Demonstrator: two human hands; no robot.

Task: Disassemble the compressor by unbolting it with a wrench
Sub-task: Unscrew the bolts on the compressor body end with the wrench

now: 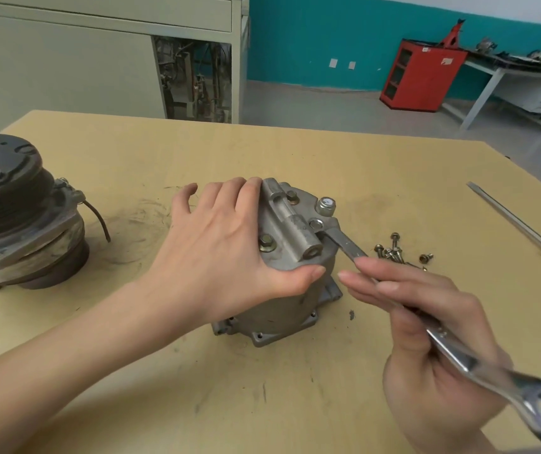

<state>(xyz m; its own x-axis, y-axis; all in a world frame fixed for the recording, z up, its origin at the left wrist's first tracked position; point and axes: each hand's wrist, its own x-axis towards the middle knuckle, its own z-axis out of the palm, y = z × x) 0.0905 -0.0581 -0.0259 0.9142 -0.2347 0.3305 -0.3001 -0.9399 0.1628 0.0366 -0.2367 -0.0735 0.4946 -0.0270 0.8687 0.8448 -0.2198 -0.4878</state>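
The grey cast-metal compressor housing [282, 312] stands upright on its flange at the middle of the tan board surface [295, 152]. I judge it heavy, rigid and stable. Its smooth round wall is liable to turn under torque, so the best hold is over the top cover, against the raised boss. The left hand [223, 253] grips there, fingers over the far edge and thumb hooked on the near rim. The right hand [433, 339] pinches the shank of the bright steel combination wrench [344, 245], whose far end sits on a cover bolt [315, 223].

I count:
- one housing
- three seated hex bolts [266, 241], the engaged one included
- one capped port [325, 206]
- one wrench

Just right of the housing lies a heap of loose bolts [393, 252]. There are at least five, overlapping too much to fix the number. Further out lie one orange-handled screwdriver [508, 217] to the right and one dark pulley-and-clutch assembly [10, 208] to the left.
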